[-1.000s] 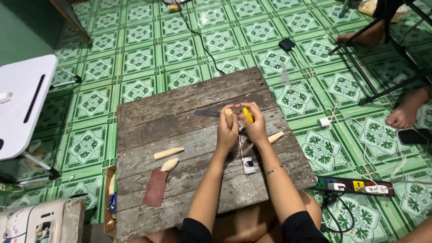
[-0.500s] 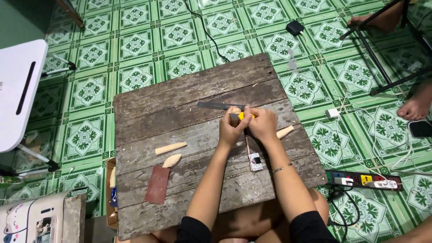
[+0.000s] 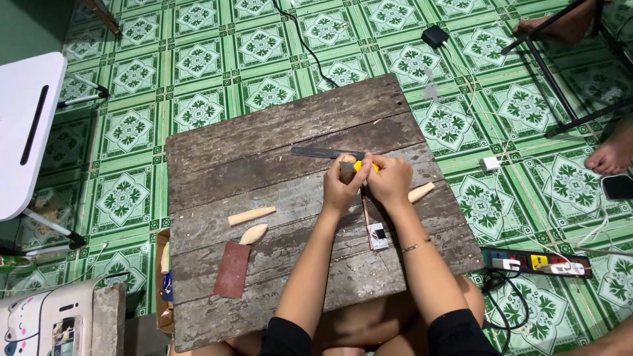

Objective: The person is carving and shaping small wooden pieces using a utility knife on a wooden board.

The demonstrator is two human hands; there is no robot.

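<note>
Both hands meet over the middle of a weathered wooden board (image 3: 277,138). My left hand (image 3: 341,186) grips a small pale wooden piece (image 3: 347,159). Pressed close against it, my right hand (image 3: 390,178) holds a yellow-handled cutter (image 3: 359,166). A flat metal ruler (image 3: 323,152) lies just beyond the fingers. Under my wrists rests a thin stick-like tool (image 3: 364,212) ending at a small white block (image 3: 378,235). Another carved wooden piece (image 3: 421,192) lies right of my right hand.
Two carved wooden pieces (image 3: 250,215) (image 3: 254,233) and a reddish sandpaper sheet (image 3: 232,269) lie on the board's left. A power strip (image 3: 537,261), cables and a charger (image 3: 489,163) lie on the green tiled floor to the right. Another person's foot (image 3: 610,155) is at far right. A white folding table (image 3: 26,125) stands left.
The camera has shifted, so the board sits a little differently in view. My hands stay together at the same spot on the board, still working the small wooden piece.
</note>
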